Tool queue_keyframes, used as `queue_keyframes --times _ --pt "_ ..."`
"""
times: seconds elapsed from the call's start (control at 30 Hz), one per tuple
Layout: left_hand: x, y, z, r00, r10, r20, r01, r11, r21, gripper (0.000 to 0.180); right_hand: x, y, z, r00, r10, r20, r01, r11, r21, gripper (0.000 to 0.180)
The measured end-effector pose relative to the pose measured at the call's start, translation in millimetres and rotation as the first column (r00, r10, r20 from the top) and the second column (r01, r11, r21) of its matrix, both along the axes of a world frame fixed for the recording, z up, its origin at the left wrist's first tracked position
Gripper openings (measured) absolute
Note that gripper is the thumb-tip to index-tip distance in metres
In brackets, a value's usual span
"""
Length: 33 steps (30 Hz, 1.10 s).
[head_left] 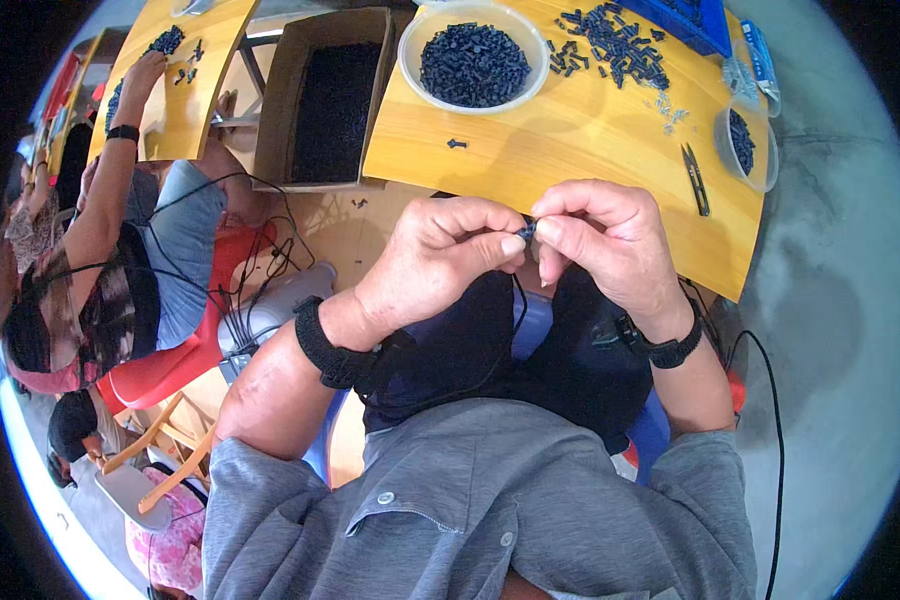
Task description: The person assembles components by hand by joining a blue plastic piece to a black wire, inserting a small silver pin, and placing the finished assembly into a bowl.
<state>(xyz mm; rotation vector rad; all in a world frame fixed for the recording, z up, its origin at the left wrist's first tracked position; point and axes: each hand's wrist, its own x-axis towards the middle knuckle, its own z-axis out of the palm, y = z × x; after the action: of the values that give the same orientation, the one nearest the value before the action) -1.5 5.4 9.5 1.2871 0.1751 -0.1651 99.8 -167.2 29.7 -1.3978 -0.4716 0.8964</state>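
Just past the near edge of the yellow table [530, 150], my left hand [435, 255] and my right hand [610, 240] meet at the fingertips. Thumb and forefinger of each pinch a small dark plastic part [528, 229], mostly hidden by the fingers. On the table ahead, a round white tub [407, 62] is filled with small black-blue parts [475, 65]. A loose pile of similar parts [620, 45] lies to its right. One single part [457, 144] rests alone near the table's left side. Black thread snips [696, 180] lie beyond my right hand.
A clear cup [763, 150] of dark parts stands at the right edge, near tiny clear pieces [667, 110]. A blue crate [705, 30] sits behind. Left are a cardboard box [266, 130] of dark bits, cables [238, 320], and another person's hand [145, 72] at a second table [185, 110].
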Motion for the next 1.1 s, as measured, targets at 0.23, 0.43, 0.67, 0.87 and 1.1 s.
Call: queue_keyframes --times 0.23,0.43,0.67,0.87,1.1 --pt "0.7 -0.3 -3.5 1.000 -0.011 0.011 0.011 1.000 0.007 0.010 2.3 -1.0 -0.9 0.999 0.024 0.047 -0.025 0.999 0.022 0.008" --pt "-0.3 -0.8 -4.0 0.999 -0.032 -0.032 0.031 0.999 -0.037 0.010 9.6 -1.0 1.1 0.947 0.103 0.305 -0.112 0.994 0.011 0.007" --pt "0.2 -1.8 -1.9 0.991 -0.072 -0.112 0.067 0.997 -0.044 0.011 8.6 2.6 2.5 0.897 0.142 0.418 -0.138 0.990 -0.041 0.006" --pt "0.8 -2.0 4.1 0.979 -0.143 -0.143 0.128 0.986 -0.112 0.011 12.2 -1.5 0.4 0.769 0.128 0.626 -0.200 0.979 0.046 0.007" --pt "2.7 -2.3 9.7 0.982 -0.128 -0.137 0.101 0.977 -0.186 0.012 10.1 -2.5 -0.8 0.865 0.109 0.490 -0.185 0.977 0.110 0.008"
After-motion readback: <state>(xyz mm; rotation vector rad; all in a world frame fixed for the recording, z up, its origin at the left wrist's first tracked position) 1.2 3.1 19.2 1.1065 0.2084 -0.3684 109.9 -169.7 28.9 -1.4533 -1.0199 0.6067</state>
